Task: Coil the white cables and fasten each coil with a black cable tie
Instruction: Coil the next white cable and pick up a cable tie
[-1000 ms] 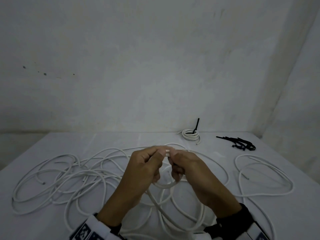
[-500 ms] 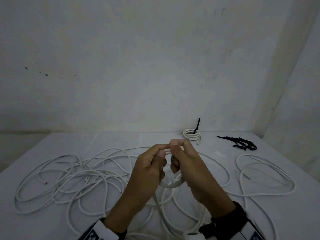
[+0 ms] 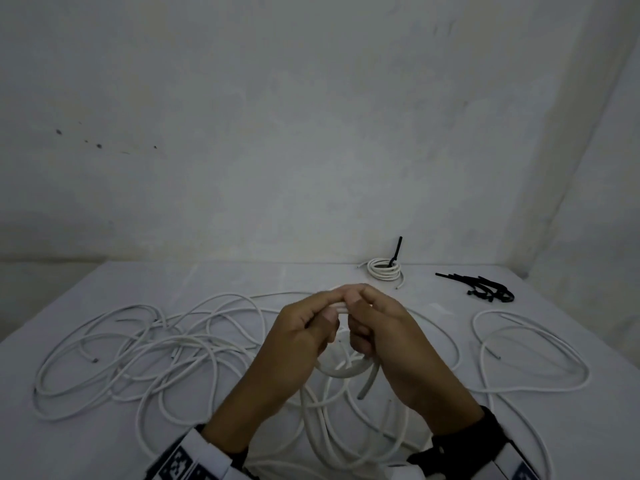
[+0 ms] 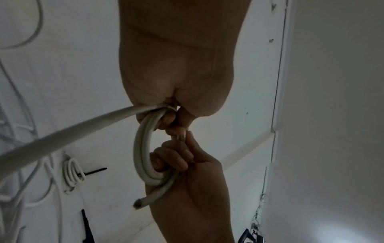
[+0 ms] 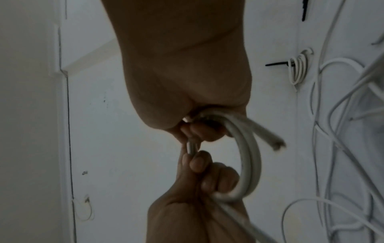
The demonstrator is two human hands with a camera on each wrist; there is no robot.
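Both hands meet above the middle of the table. My left hand (image 3: 323, 315) and right hand (image 3: 358, 306) each grip one side of a small coil of white cable (image 3: 341, 372), two or three turns wide. The wrist views show the coil (image 4: 143, 148) (image 5: 249, 156) curving between the curled fingers. Its cut end (image 3: 362, 393) sticks out below the right hand. The cable's long part runs down from the left hand into the tangle of loose white cables (image 3: 138, 348). A finished coil (image 3: 382, 268) with a black tie (image 3: 397, 249) lies at the back.
A pile of black cable ties (image 3: 485, 289) lies at the back right of the white table (image 3: 242, 278). Another loose white cable (image 3: 519, 358) loops at the right. Bare walls close off the back and the right side.
The hands stayed together but shifted their grip on the loop. The loop has tightened into a small coil, and a cut cable end now pokes out below the right hand.
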